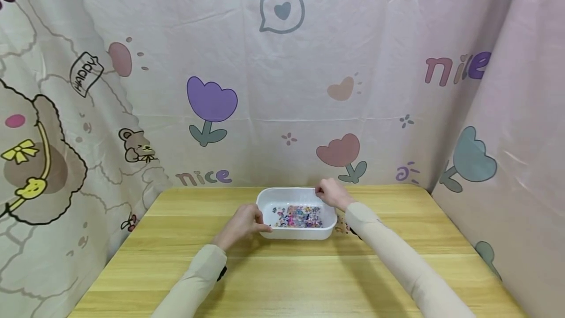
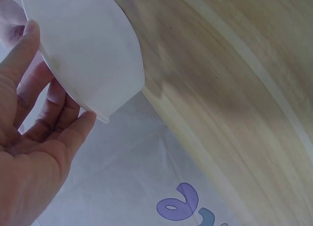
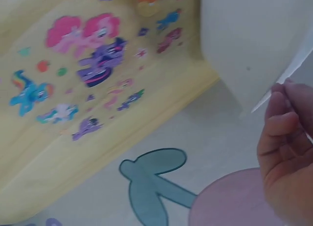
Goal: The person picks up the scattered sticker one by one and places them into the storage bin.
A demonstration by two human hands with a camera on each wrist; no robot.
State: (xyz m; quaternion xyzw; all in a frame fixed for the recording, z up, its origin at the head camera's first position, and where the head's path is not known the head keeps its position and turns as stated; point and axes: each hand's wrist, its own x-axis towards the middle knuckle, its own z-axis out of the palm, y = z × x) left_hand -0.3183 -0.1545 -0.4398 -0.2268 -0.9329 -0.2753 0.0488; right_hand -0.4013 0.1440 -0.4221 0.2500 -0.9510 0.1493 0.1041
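A white plastic basin (image 1: 282, 233) with rounded corners sits near the table's back edge, many small colourful stickers (image 1: 300, 216) over its floor. At its left end my left hand (image 1: 244, 225) grips the rim, thumb toward the front corner. The left wrist view shows the left hand (image 2: 39, 123) with fingers along the rim of the basin (image 2: 93, 50). My right hand (image 1: 333, 194) pinches the rim at the back right corner. Close up, the right hand (image 3: 288, 143) has curled fingers at the edge of the basin (image 3: 244, 55).
Pony stickers (image 3: 100, 64) in pink, purple and blue lie on the table just right of the basin, partly covered by the right arm in the head view. The wooden table (image 1: 282, 278) meets a printed curtain (image 1: 282, 63) at the back and sides.
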